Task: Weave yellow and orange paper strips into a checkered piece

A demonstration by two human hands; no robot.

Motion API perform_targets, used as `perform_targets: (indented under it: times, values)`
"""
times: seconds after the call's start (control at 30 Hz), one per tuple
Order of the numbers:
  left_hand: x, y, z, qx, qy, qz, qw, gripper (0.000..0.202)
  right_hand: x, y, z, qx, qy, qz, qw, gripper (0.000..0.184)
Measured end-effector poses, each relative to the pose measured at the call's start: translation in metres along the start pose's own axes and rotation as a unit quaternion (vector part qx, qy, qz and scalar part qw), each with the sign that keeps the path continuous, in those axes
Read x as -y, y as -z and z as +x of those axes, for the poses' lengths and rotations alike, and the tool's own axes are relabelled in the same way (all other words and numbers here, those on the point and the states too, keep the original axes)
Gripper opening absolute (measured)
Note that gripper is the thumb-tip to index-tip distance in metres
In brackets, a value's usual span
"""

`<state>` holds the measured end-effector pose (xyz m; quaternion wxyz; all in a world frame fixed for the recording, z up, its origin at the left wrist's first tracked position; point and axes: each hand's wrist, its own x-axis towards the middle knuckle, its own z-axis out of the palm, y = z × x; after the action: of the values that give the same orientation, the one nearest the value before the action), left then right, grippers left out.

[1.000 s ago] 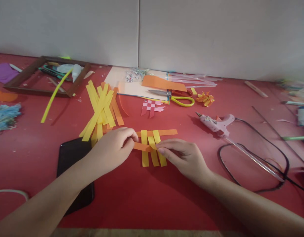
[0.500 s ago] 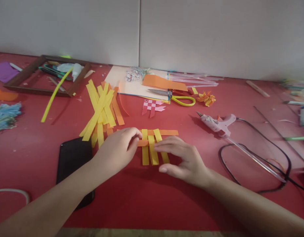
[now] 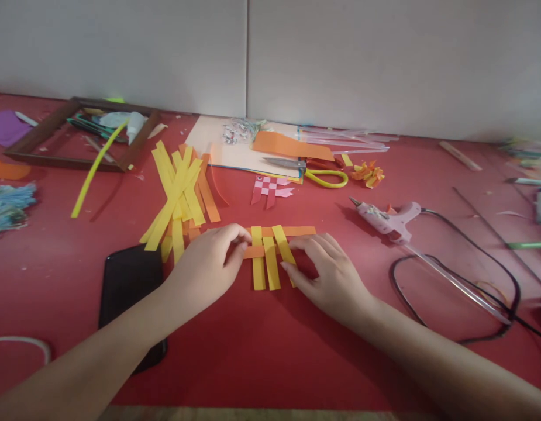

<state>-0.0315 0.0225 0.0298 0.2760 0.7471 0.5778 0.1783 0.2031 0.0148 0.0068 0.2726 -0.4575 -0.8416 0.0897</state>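
My left hand (image 3: 213,254) is closed, its thumb and forefinger pinching the left end of an orange paper strip (image 3: 254,252). That strip crosses over the left yellow paper strip (image 3: 258,275) and passes under the middle yellow strip (image 3: 272,269). A second orange strip (image 3: 303,231) runs behind, beneath the tops of the yellow ones. My right hand (image 3: 334,272) rests at the slanted right yellow strip (image 3: 282,240), thumb and fingers curved but apart. Its fingers hide part of the weave's right side.
Loose yellow strips (image 3: 178,193) lie piled left of the weave, above a black phone (image 3: 132,280). Scissors (image 3: 325,178) and a pink woven paper fish (image 3: 268,187) sit behind. At right is a pink glue gun (image 3: 388,222) with its black cord; a wooden frame (image 3: 130,158) stands back left.
My right hand has shifted right and slightly back, its fingers drawing in beside the right yellow strip, which shifted left at its lower end. My left hand keeps its pinch.
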Motion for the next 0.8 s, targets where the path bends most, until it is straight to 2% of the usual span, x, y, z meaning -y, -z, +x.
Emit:
perform_targets:
  times: [0.27,0.5,0.6,0.73,0.8]
  values:
    - [-0.0012,0.0056,0.0019,-0.005,0.02,-0.024,1.0,0.013,0.0011,0.0001,-0.0009,0.002,-0.003,0.001,1.0,0.021]
    - [-0.0009,0.0023,0.0014,0.001,0.024,-0.027,0.999,0.012,0.0025,-0.0009,-0.0011,-0.002,0.008,0.003,1.0,0.02]
    - [0.0,0.0001,0.0005,-0.012,-0.008,0.011,1.0,0.011,0.0029,-0.0005,-0.0003,-0.004,0.009,-0.003,1.0,0.019]
    - [-0.0017,-0.0002,-0.0009,-0.043,-0.089,0.092,0.991,0.01,0.0034,-0.0004,0.0003,-0.008,0.013,-0.005,1.0,0.018]
    - [-0.0023,0.0,-0.0017,-0.038,-0.13,0.12,0.984,0.009,0.0035,-0.001,0.0002,-0.014,0.016,-0.004,1.0,0.019]
